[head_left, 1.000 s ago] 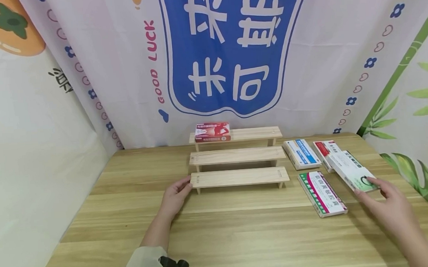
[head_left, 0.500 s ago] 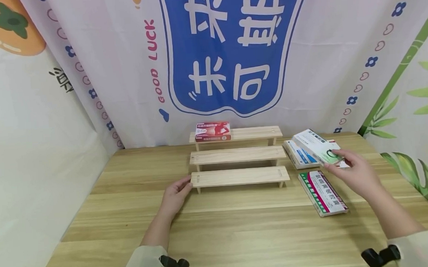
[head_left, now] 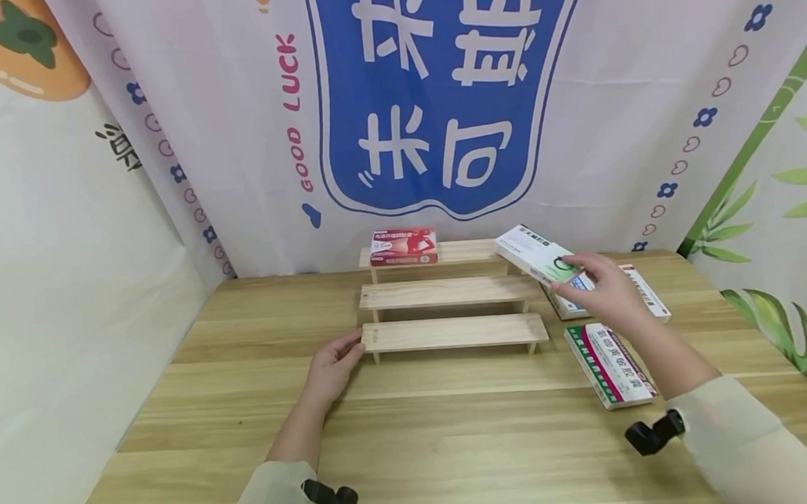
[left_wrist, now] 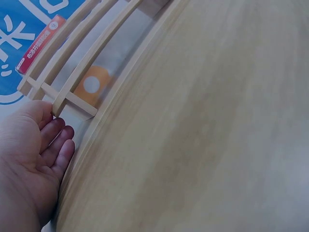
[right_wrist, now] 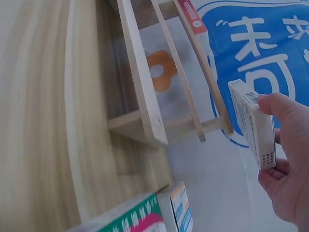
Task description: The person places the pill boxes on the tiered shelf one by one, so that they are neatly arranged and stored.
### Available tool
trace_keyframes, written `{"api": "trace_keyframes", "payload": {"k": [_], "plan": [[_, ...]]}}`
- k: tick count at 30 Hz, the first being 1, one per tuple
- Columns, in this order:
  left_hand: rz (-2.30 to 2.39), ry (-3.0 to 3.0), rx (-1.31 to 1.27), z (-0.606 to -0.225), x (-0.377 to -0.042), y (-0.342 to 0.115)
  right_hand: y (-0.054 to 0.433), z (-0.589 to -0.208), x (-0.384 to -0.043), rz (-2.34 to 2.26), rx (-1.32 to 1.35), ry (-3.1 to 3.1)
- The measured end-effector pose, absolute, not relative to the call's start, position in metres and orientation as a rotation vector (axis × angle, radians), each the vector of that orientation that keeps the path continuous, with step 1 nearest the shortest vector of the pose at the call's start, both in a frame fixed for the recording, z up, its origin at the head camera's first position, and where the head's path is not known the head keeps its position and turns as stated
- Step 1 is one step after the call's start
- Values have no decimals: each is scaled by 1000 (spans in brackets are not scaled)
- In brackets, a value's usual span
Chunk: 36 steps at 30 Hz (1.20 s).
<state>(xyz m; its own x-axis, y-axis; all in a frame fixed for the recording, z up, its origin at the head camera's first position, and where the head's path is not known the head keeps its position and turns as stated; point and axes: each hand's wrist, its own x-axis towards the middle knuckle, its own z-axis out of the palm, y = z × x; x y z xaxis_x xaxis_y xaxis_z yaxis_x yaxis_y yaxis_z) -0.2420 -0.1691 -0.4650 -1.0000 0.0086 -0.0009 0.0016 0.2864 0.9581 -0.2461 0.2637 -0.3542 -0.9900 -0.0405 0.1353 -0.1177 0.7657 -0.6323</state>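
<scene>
Two hands answer me from afar: my left hand [head_left: 331, 372] pinches the wooden rack [head_left: 450, 332] at its left end, while my right hand [head_left: 609, 293] grips a white-green box [head_left: 531, 252] aloft near the right end of the top shelf [head_left: 469, 251], best levelled, I judge, before contact.

left hand [head_left: 330, 370]: fingers curled | right hand [head_left: 607, 290]: higher, pinching | arms [head_left: 297, 436]: extended

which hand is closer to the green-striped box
Right. The right hand is just beyond the green-striped box; the left hand is farther off, at the left end of the rack.
</scene>
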Motion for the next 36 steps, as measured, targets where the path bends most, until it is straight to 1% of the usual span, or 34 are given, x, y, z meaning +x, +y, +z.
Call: {"api": "trace_keyframes", "payload": {"k": [7, 17, 21, 36], "plan": [[1856, 2530, -4, -466, -241, -169, 239, -356, -265, 1066, 149, -2879], [1866, 2529, 3, -467, -242, -168, 214, -359, -281, 1132, 275, -2869], [1861, 2523, -6, -467, -242, -169, 213, -357, -284, 1129, 292, -2897], [1867, 2523, -14, -466, -241, -169, 221, -361, -297, 1172, 190, -2843]]}}
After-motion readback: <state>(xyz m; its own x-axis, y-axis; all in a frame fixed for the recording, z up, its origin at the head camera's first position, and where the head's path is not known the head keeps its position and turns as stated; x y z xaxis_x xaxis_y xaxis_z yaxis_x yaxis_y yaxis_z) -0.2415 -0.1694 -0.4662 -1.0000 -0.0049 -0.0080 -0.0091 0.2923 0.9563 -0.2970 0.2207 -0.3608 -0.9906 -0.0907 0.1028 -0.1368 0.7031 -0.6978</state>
